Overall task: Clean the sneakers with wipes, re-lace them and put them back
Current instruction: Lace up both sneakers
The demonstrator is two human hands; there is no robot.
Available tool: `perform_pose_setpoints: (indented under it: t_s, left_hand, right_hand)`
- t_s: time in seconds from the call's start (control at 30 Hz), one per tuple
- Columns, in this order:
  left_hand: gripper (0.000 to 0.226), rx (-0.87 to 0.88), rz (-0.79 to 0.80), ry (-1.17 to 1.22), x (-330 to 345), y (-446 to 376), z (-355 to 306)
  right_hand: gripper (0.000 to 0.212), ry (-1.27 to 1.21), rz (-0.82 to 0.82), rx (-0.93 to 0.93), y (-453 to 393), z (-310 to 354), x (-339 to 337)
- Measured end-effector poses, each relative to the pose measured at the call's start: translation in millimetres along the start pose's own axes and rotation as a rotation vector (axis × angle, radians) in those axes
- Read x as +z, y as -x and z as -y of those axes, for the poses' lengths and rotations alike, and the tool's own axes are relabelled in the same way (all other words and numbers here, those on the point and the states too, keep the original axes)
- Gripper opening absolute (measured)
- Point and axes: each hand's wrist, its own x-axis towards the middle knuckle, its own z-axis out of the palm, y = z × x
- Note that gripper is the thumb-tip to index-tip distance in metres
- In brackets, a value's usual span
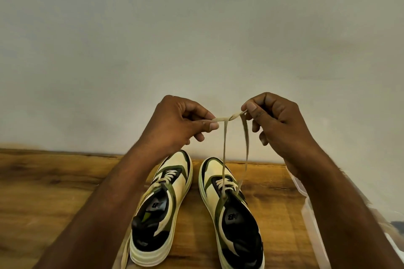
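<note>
Most of the view is a plain, matte pale wall (196, 39), which meets a wooden table (43, 192) with warm, streaked grain along a straight back edge. Bare wood lies open to the left of the sneakers; at the right edge sits something of clear plastic (310, 209) (too blurred to name). Two sneakers stand side by side on the table, toes at the wall: the left sneaker (161, 214) and the right sneaker (229, 214), both cream with olive and black panels and thick ridged pale soles. A flat beige lace (224, 148) rises in two strands from the right sneaker's upper eyelets to a crossing held high above the toes. The left hand (175, 122) pinches one end between thumb and curled fingers; the right hand (275, 120) pinches the other end likewise.
</note>
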Motion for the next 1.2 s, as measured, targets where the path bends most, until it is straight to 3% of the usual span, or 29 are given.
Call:
perform_pose_setpoints:
  t_s: [0.2,0.4,0.57,0.7,0.83,0.97,1.2]
  left_hand:
    - [0.007,-0.094,-0.045,0.094,-6,0,5]
    - [0.005,-0.311,-0.016,0.387,-1,6,10]
    - [0.012,-0.426,-0.141,0.586,10,15,16]
    - [0.015,-0.442,-0.168,0.825,20,25,27]
    - [0.006,-0.454,-0.212,1.023,23,40,43]
    - [0.016,-0.458,-0.253,0.874,21,50,53]
    - [0.017,-0.261,-0.289,0.156,16,65,70]
  right_hand:
    - [0.021,-0.082,0.023,0.115,0,-11,-24]
    - [0.024,-0.283,0.017,0.237,5,-22,-21]
    - [0.017,-0.557,-0.019,0.365,6,-31,-12]
    - [0.016,-0.794,0.003,0.453,9,-36,-6]
    - [0.016,-0.782,-0.033,0.477,8,-40,-5]
    - [0.016,-0.527,-0.024,0.418,8,-48,-16]
    - [0.016,-0.044,0.015,0.342,14,-74,-45]
